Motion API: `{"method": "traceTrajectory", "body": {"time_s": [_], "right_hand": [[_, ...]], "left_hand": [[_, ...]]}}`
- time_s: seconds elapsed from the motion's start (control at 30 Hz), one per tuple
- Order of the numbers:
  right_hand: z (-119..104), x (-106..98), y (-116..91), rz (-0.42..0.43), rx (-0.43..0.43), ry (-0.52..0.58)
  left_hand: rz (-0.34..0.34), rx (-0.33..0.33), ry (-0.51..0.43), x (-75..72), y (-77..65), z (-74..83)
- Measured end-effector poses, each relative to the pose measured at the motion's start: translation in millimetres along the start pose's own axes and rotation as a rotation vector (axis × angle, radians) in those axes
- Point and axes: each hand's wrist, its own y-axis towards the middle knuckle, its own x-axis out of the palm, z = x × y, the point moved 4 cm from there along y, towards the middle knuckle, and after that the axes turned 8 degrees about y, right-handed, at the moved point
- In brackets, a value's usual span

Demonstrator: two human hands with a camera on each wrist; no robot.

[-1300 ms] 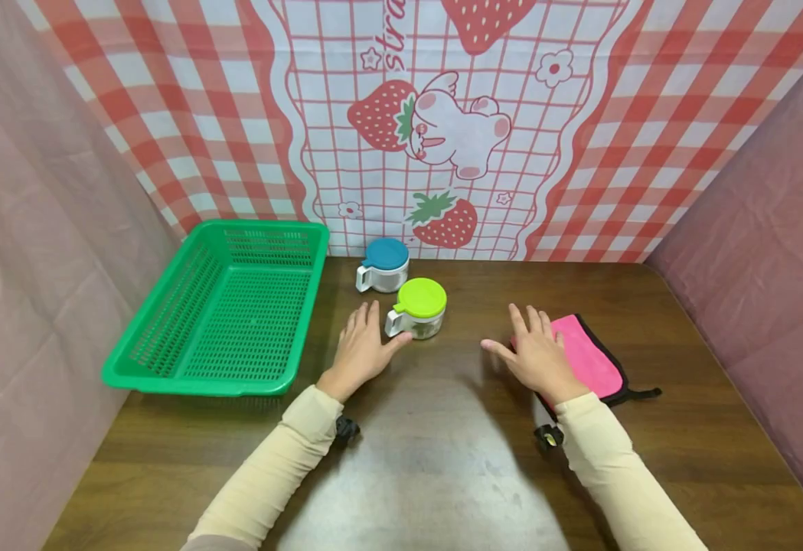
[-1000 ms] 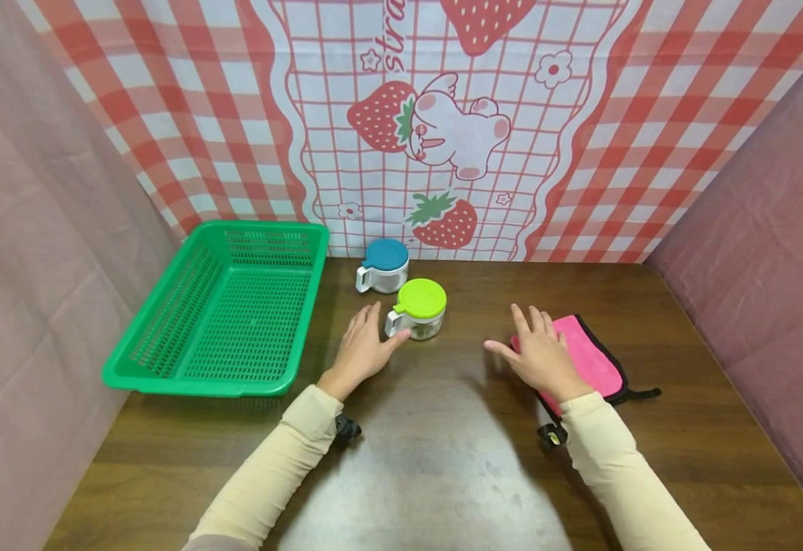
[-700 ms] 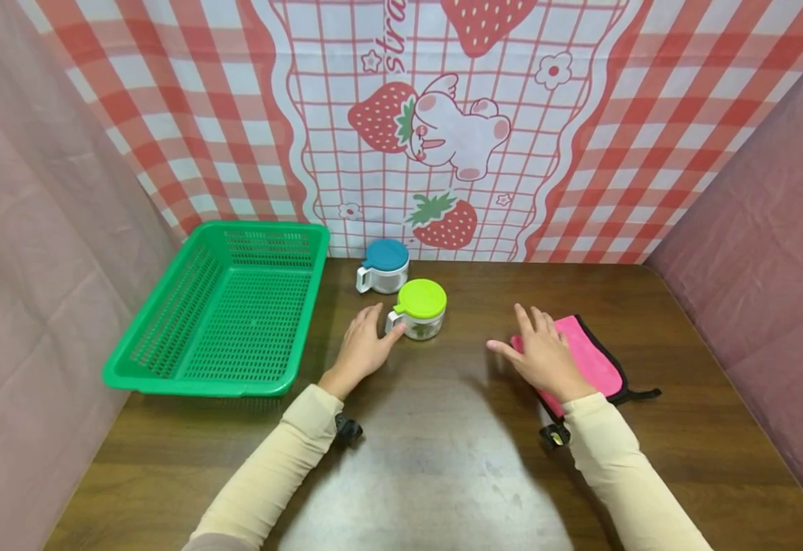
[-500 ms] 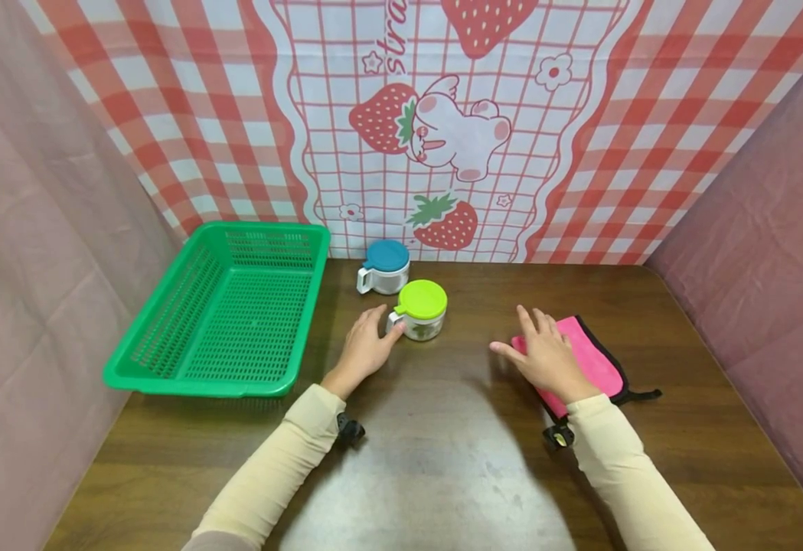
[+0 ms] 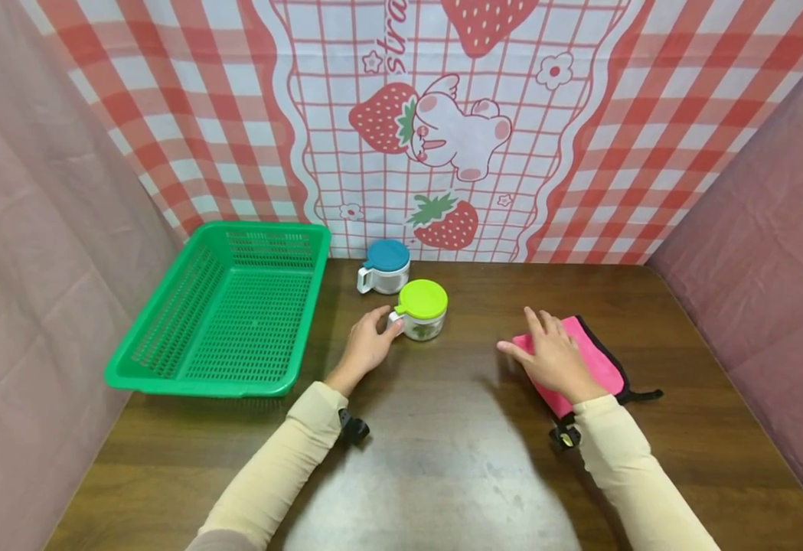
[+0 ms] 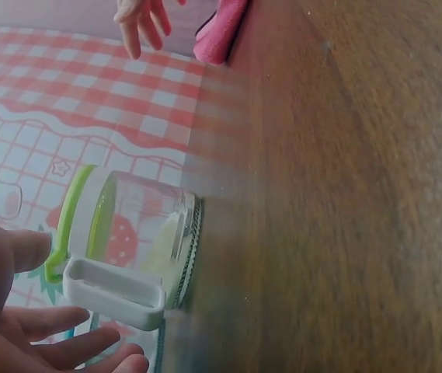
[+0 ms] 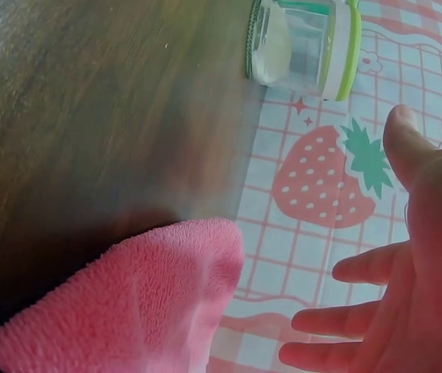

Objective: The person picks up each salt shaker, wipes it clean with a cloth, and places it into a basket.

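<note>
Behind your table (image 5: 429, 467) hangs a red-and-white checked backdrop (image 5: 470, 122) printed with strawberries, with pinkish curtains (image 5: 36, 229) at both sides. The green basket (image 5: 187, 387) is the biggest object on the wood, over on your left, its slatted walls rising around a mesh floor. Your cream sleeves (image 5: 284, 455) reach in from the near edge. On your right lies a pink cloth (image 5: 597, 363) with black edging and a black loop pointing outward. Your right hand (image 5: 549, 356) hovers over the cloth's left part, fingers spread and gripping nothing (your right wrist view shows them clear of the fabric). Your left hand (image 5: 367, 344) is at the lime-lidded jar (image 5: 423, 310), thumb and fingers parted near its handle; whether they touch it, you can't tell. That jar stands upright on the table, lid on, between your hands but much nearer the left. The blue-lidded jar (image 5: 386, 268) stands just behind it, slightly left, also lidded. Smallest is the lime-lidded jar's white handle (image 6: 116, 305), which faces your left hand.
</note>
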Motion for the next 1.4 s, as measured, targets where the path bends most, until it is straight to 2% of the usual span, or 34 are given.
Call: {"method": "traceTrajectory", "body": {"time_s": [0.3,0.7,1.13,1.4], "right_hand": [[4,-4,0,0.001,0.005,-0.013],[16,-7,-1,-0.044,0.059,-0.010],[29,-10,-3,-0.097,0.087,-0.009],[41,-11,-4,-0.101,0.086,-0.043]], "left_hand": [[0.005,0.002,-0.102,2.5,4.6,-2.6],[0.015,0.002,-0.151,8.7,7.9,-2.8],[0.076,-0.056,-0.280,13.2,9.0,-2.5],[0.085,-0.091,-0.339,15.3,8.6,-5.2]]}}
